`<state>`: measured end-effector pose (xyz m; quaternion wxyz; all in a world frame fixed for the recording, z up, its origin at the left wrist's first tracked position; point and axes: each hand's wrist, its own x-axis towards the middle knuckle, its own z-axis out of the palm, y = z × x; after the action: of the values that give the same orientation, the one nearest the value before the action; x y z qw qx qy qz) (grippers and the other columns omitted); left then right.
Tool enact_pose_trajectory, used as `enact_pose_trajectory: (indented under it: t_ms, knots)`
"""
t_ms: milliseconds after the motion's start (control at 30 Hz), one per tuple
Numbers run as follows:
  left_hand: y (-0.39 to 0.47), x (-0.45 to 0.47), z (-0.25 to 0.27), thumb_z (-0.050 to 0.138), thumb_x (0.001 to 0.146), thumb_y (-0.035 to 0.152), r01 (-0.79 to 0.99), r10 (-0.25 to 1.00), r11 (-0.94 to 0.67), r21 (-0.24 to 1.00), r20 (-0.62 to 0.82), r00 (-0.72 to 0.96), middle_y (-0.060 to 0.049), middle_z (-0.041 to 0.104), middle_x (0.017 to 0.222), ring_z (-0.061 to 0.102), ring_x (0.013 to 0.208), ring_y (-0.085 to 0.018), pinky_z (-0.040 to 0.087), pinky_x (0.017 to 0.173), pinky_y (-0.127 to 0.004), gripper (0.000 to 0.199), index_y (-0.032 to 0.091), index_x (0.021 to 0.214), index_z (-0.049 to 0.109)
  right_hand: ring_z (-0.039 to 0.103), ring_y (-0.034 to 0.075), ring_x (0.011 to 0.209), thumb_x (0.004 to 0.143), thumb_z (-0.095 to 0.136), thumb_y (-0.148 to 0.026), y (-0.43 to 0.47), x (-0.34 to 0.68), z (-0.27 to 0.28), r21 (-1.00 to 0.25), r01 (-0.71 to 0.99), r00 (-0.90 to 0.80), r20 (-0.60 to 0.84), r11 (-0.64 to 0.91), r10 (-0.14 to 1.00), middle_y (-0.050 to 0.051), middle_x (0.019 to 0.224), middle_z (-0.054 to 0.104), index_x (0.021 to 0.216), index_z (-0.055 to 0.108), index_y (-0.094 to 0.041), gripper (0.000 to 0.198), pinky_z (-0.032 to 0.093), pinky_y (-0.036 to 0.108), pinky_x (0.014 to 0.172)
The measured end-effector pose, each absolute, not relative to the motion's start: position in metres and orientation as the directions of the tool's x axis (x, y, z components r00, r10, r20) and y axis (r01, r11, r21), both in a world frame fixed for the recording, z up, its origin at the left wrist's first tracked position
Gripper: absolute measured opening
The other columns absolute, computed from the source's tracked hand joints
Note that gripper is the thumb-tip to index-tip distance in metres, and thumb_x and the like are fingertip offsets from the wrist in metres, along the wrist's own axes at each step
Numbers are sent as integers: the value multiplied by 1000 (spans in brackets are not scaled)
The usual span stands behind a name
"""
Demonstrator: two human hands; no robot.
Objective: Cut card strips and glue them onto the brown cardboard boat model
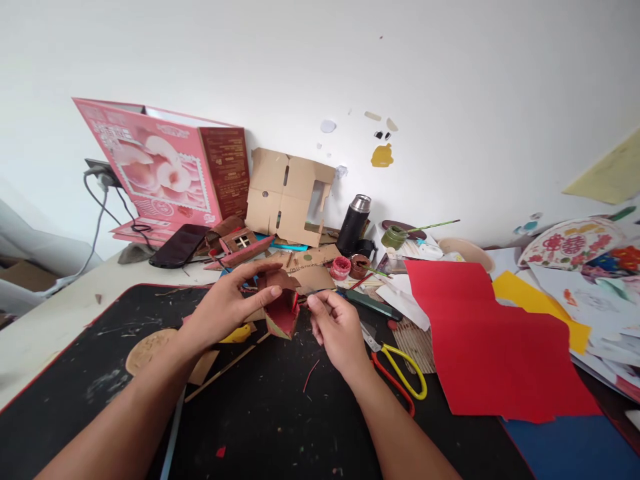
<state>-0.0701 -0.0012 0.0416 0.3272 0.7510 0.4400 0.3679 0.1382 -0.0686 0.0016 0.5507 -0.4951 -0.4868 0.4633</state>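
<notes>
In front of me my left hand point(227, 303) holds a small cardboard model point(283, 315), painted dark red inside, with an open boat-like shape. The thumb lies on its near rim and the fingers curl behind it. My right hand point(336, 327) is closed in a pinch at the model's right side; what its fingertips hold is too small to make out. Scissors point(395, 363) with one yellow and one red handle lie beside my right wrist. Under my left hand sits a yellow object point(237, 334), partly hidden, near a thin wooden stick point(227, 369).
A large red sheet point(495, 347) covers the right side. Behind stand a pink box point(165, 167), a cut cardboard panel point(285, 193), a black flask point(353, 227) and paint jars point(341, 268). A painted house-like model point(240, 247) and a phone point(180, 245) lie at the back left.
</notes>
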Motion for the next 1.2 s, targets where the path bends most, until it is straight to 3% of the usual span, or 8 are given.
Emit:
enact_pose_trajectory:
  t_ms: [367,567,867,1200]
  knots:
    - [2,-70,34,74,86,73,354,921,-379,855,311,235,-14,72,147,66,138,-38,54,114,-54,72,23,138,71,39,9,40,92,70,-73,-69,137,0,-995,-38,119,85,90,989,-8,52,48,83,62,-21,53,31,22,41]
    - [1,-68,32,73,87,71,325,917,-377,867,300,264,-15,71,148,70,131,-37,59,107,-53,74,23,142,67,40,9,40,93,68,-71,-68,136,-1,-997,-41,83,69,73,994,-8,53,50,87,61,-21,51,30,22,41]
    - [0,-68,30,76,90,63,235,901,-377,896,297,315,-17,60,160,60,143,-35,50,119,-52,74,22,149,60,40,7,39,93,69,-74,-67,136,-6,-991,-128,27,40,43,999,-9,56,51,92,59,-21,54,27,21,39]
    - [1,-70,25,74,94,55,357,828,-559,748,484,283,-12,61,159,57,146,-34,43,125,-55,64,27,150,59,48,6,37,87,66,-86,-68,134,-7,-967,-231,-114,-79,-104,990,-5,60,61,83,54,-21,67,24,19,37]
